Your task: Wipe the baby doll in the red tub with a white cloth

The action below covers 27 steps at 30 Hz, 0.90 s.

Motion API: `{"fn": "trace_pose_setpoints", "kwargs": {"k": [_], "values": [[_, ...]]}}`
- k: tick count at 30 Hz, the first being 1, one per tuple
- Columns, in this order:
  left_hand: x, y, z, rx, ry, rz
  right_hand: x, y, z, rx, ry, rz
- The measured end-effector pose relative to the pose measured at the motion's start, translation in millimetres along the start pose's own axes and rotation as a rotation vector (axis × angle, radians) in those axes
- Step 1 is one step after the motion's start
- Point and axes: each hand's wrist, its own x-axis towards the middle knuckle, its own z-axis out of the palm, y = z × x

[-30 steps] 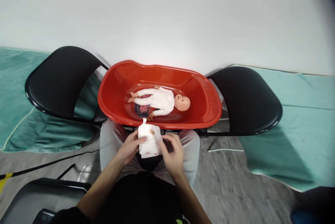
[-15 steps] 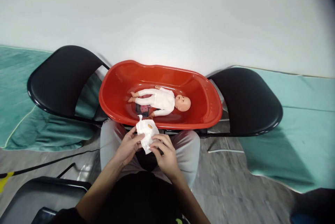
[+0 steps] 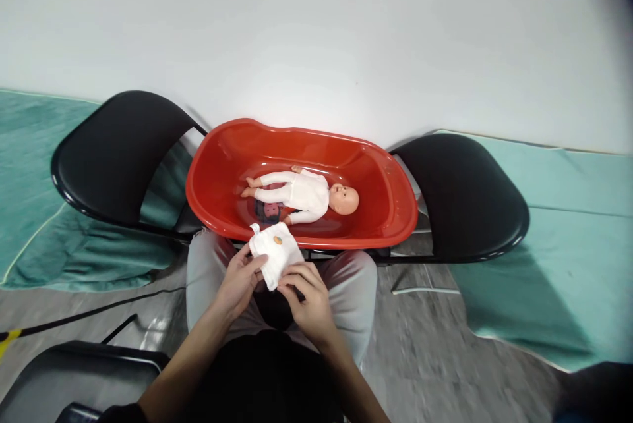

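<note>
A small white cloth point(image 3: 277, 253) with a little orange and green motif and a tag at its corner is held up above my lap. My left hand point(image 3: 242, 281) pinches its left edge, thumb on top. The fingers of my right hand point(image 3: 307, 298) close on its lower right edge. Just beyond the cloth is a red baby bathtub point(image 3: 376, 219). Inside it a baby doll point(image 3: 309, 194) in white clothes lies on its back, head to the right and feet to the left. Part of a dark and pink picture point(image 3: 268, 211) shows on the tub floor.
Black folding chairs stand left point(image 3: 123, 153) and right point(image 3: 465, 192) of the tub. Another black chair point(image 3: 84, 377) is at lower left, near a black cable point(image 3: 99, 311). Green sheets point(image 3: 578, 265) lie on both sides. A white wall point(image 3: 316, 34) rises behind the tub.
The cloth is spread flatter and turned slightly, its motif showing more plainly. Both hands keep their hold. The view has tilted up slightly.
</note>
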Motion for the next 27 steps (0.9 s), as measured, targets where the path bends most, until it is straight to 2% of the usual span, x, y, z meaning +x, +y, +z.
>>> {"fn": "trace_pose_setpoints", "kwargs": {"k": [2,4,6,10,14,16,18,22,24,27], "values": [[0.1,-1.2,-2.1,0.046,0.011,0.041,-4.4,2.9,3.0,0.013,0.053,0.094],[0.1,-2.7,-1.1,0.126,-0.046,0.044,-9.5,7.4,6.1,0.041,0.16,0.192],[1.0,-5.7,5.3,0.228,-0.146,0.038,-12.4,13.0,7.9,0.119,0.224,0.291],[9.2,-19.2,34.5,0.414,-0.415,0.073,-4.1,24.9,1.5,0.434,0.233,0.485],[33.3,-38.1,69.0,0.527,-0.671,0.077,13.4,45.1,-21.3,0.65,0.486,0.663],[54.9,-46.3,84.0,0.606,-0.733,0.098,19.1,63.2,-37.0,0.708,0.627,0.734],[84.2,-52.7,98.5,0.749,-0.696,0.17,22.7,85.6,-53.8,0.679,0.78,0.753],[156.8,-64.2,131.4,1.101,-0.486,0.402,30.5,124.9,-81.7,0.507,1.095,0.674],[192.0,-72.2,149.4,1.29,-0.454,0.471,34.4,134.6,-89.5,0.525,1.165,0.645],[234.8,-87.3,174.8,1.494,-0.465,0.545,34.2,139.4,-94.4,0.591,1.166,0.633]]}}
